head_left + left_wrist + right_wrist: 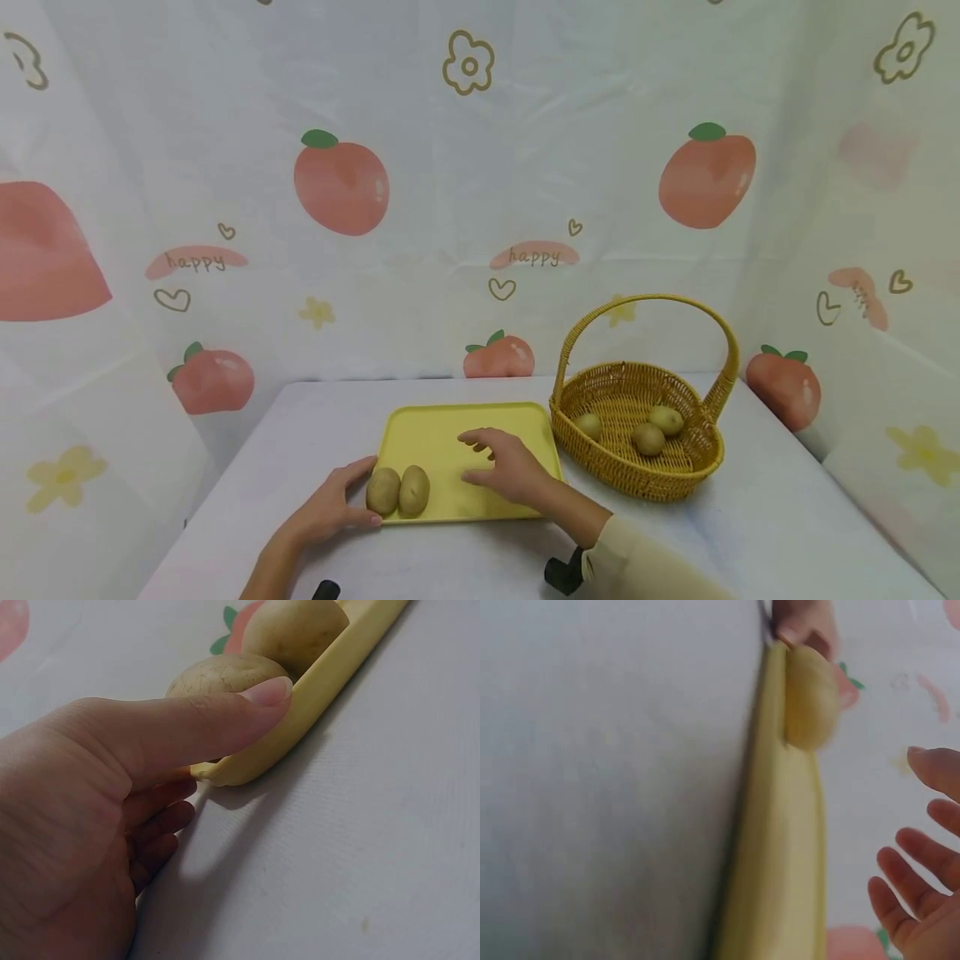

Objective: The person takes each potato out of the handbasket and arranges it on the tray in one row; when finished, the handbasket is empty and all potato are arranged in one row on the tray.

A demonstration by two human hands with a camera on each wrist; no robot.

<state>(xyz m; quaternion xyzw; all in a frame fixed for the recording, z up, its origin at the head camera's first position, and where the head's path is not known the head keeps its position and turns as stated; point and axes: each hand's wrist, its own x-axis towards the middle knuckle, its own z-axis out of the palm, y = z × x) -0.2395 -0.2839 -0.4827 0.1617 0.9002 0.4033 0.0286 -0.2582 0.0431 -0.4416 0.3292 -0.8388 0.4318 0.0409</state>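
A yellow tray point(480, 508) lies on the table with two potatoes point(414, 490) side by side at its front left corner. My left hand point(327, 507) holds that corner, thumb along the front rim and index finger up the left side. In the left wrist view the thumb point(217, 724) overlaps the rim beside the potatoes, with the other fingers curled below. Over the right half of the tray hovers my right hand point(510, 468), fingers spread and nothing held. The right wrist view shows its parted fingers point(915, 881) beside the tray.
A wicker basket point(637, 483) with a tall arched handle stands right of the tray. Inside it are a few potatoes point(648, 438). Behind the table hangs a white curtain point(420, 317) with fruit prints.
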